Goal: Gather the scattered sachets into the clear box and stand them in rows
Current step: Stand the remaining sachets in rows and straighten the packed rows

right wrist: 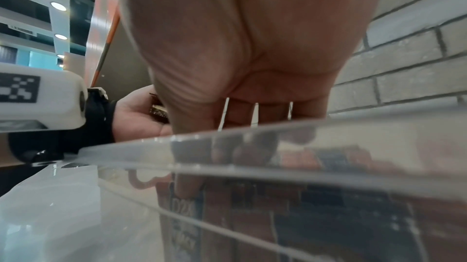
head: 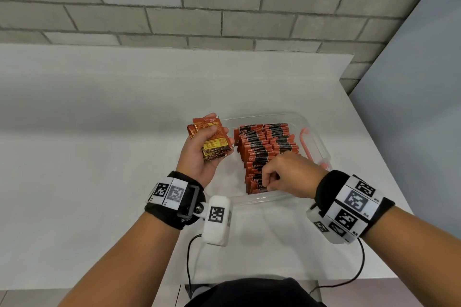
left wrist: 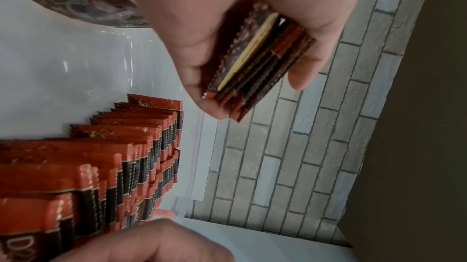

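My left hand (head: 208, 138) hovers over the clear box's left rim and grips a stack of orange-brown sachets (head: 214, 142), thumb across their face; the left wrist view shows the stack (left wrist: 257, 62) edge-on between thumb and fingers. The clear box (head: 264, 199) holds rows of red-and-black sachets (head: 267, 149) standing on edge. My right hand (head: 270, 182) reaches down into the box's near end, fingers curled, pinching the front sachet (head: 259, 188) of the row. In the right wrist view the thumb and sachets (right wrist: 303, 196) show blurred through the box wall (right wrist: 278, 146).
An orange latch (head: 305, 142) lies along the box's right side. The box stands near the right edge of a white table (head: 99, 132), with a grey brick wall (head: 199, 7) behind. A black cable (head: 189, 257) hangs off the front edge.
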`<state>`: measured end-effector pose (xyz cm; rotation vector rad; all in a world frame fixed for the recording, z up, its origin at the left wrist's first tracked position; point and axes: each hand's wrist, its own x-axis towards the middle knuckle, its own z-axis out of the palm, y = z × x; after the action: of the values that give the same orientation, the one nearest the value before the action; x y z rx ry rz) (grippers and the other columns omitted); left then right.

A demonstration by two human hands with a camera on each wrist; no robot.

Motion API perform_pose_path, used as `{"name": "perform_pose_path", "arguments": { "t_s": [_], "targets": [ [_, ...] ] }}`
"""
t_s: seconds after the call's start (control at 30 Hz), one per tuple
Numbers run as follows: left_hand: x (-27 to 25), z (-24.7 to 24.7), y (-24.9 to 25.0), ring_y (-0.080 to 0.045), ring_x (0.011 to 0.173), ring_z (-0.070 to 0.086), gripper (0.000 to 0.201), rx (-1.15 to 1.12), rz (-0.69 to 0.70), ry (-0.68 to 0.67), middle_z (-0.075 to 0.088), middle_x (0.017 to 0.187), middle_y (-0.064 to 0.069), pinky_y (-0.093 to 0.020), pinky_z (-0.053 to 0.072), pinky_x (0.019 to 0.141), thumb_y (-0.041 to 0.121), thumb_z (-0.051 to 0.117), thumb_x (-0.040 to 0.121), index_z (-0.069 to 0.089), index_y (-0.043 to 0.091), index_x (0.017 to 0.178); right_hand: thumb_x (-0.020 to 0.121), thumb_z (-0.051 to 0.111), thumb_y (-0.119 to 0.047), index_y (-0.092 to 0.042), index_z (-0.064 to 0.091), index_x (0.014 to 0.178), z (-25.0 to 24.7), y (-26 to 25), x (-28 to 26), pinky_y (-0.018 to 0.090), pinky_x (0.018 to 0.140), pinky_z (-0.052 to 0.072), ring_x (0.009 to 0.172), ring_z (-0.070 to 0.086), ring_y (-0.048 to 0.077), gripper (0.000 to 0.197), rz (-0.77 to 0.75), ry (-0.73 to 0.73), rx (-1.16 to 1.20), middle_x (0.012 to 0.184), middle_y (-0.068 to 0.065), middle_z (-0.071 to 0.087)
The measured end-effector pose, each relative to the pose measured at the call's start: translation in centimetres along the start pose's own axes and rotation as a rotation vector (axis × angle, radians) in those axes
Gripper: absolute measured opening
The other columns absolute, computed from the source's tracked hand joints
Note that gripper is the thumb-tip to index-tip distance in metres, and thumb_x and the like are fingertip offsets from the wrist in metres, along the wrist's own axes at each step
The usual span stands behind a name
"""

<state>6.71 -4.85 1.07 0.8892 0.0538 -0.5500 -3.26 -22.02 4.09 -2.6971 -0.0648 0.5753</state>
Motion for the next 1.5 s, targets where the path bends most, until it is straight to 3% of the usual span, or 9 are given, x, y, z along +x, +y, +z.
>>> {"name": "perform_pose_path", "arguments": {
  "t_s": [0.2, 0.4, 0.6, 0.8, 0.93, 1.13, 1.23, 1.33, 1.5],
  "targets": [
    [-0.1, 0.3, 0.2, -0.026, 0.068, 0.069, 0.014, -0.007, -0.012, -0.029, 0.069, 0.081, -0.012, -0.032, 0.058, 0.066, 0.007, 0.049, 0.093, 0.062, 0.01, 0.097, 0.085, 0.069, -0.016, -0.017, 0.066, 0.085, 0.3, 0.4, 0.3, 0.008, 0.052, 0.03, 0.062, 0.046, -0.003, 0.004, 0.037, 0.03, -0.02, 0.069, -0.018, 0.05],
    [-0.3, 0.5, 0.4, -0.026, 0.076, 0.07, 0.031, 0.034, -0.049, -0.123, 0.072, 0.085, -0.009, -0.034, 0.058, 0.07, 0.004, 0.052, 0.087, 0.06, 0.016, 0.115, 0.081, 0.074, -0.028, -0.021, 0.054, 0.072, 0.1, 1.1, 0.0, 0.016, 0.056, 0.036, 0.062, 0.047, 0.006, 0.023, 0.067, 0.044, 0.067, 0.069, -0.01, 0.053],
    [-0.2, 1.5, 0.2, -0.023, 0.083, 0.07, 0.045, 0.066, -0.113, -0.263, 0.072, 0.096, -0.007, -0.034, 0.058, 0.067, 0.006, 0.058, 0.073, 0.061, 0.018, 0.117, 0.088, 0.063, -0.035, -0.025, 0.063, 0.093, -3.4, 1.3, -1.1, 0.022, 0.07, 0.046, 0.072, 0.058, 0.002, 0.012, 0.073, 0.43, 0.572, 0.086, -0.003, 0.064],
    [-0.3, 4.1, -0.4, -0.022, 0.083, 0.069, 0.044, 0.125, -0.167, -0.417, 0.071, 0.096, -0.007, -0.032, 0.058, 0.068, 0.003, 0.059, 0.074, 0.061, 0.017, 0.115, 0.084, 0.069, -0.026, -0.036, 0.053, 0.11, -4.1, -0.2, -1.4, 0.029, 0.062, 0.053, 0.076, 0.063, 0.02, 0.032, -0.013, 0.35, 0.783, 0.087, 0.002, 0.063],
    [-0.2, 4.4, -1.1, -0.025, 0.087, 0.07, 0.057, 0.111, -0.175, -0.431, 0.07, 0.102, -0.012, -0.034, 0.058, 0.07, 0.029, 0.089, 0.06, 0.068, 0.017, 0.111, 0.083, 0.069, -0.009, -0.026, 0.055, 0.115, -3.8, 0.1, -1.6, 0.033, 0.065, 0.056, 0.068, 0.064, 0.02, 0.039, -0.05, 0.416, 0.925, 0.074, 0.002, 0.065],
    [0.0, 3.7, -1.8, -0.024, 0.074, 0.068, 0.062, 0.042, -0.222, -0.392, 0.068, 0.093, -0.013, -0.035, 0.058, 0.066, 0.055, 0.088, 0.051, 0.074, 0.021, 0.1, 0.082, 0.069, -0.001, -0.023, 0.059, 0.087, -4.0, 0.8, -1.9, 0.035, 0.078, 0.054, 0.084, 0.065, 0.019, 0.025, -0.098, 0.713, 0.952, 0.084, -0.003, 0.066],
    [-0.1, 3.8, -1.8, -0.028, 0.084, 0.07, 0.068, -0.025, -0.232, -0.368, 0.069, 0.101, -0.016, -0.038, 0.059, 0.065, 0.047, 0.09, 0.051, 0.07, 0.014, 0.106, 0.079, 0.072, -0.001, -0.026, 0.064, 0.075, -3.8, 0.7, -2.0, 0.022, 0.082, 0.049, 0.097, 0.058, 0.009, 0.026, -0.19, 0.707, 0.747, 0.097, -0.005, 0.06],
    [0.1, 4.1, -1.5, -0.026, 0.086, 0.069, 0.045, 0.006, -0.171, -0.323, 0.068, 0.099, -0.012, -0.039, 0.057, 0.074, 0.012, 0.078, 0.065, 0.067, 0.016, 0.109, 0.081, 0.069, -0.001, -0.032, 0.067, 0.076, -3.3, 0.5, -1.9, 0.024, 0.086, 0.046, 0.104, 0.049, 0.009, 0.032, -0.148, 0.6, 0.535, 0.107, -0.014, 0.052],
    [0.4, 4.0, -1.3, -0.021, 0.083, 0.067, 0.048, 0.05, -0.078, -0.222, 0.067, 0.088, -0.003, -0.033, 0.052, 0.07, 0.003, 0.059, 0.067, 0.064, 0.02, 0.111, 0.093, 0.044, 0.004, -0.03, 0.06, 0.096, -3.2, 0.4, -2.0, 0.019, 0.072, 0.051, 0.091, 0.062, 0.011, 0.038, 0.018, 0.612, 0.87, 0.107, -0.004, 0.06]
  ]
}}
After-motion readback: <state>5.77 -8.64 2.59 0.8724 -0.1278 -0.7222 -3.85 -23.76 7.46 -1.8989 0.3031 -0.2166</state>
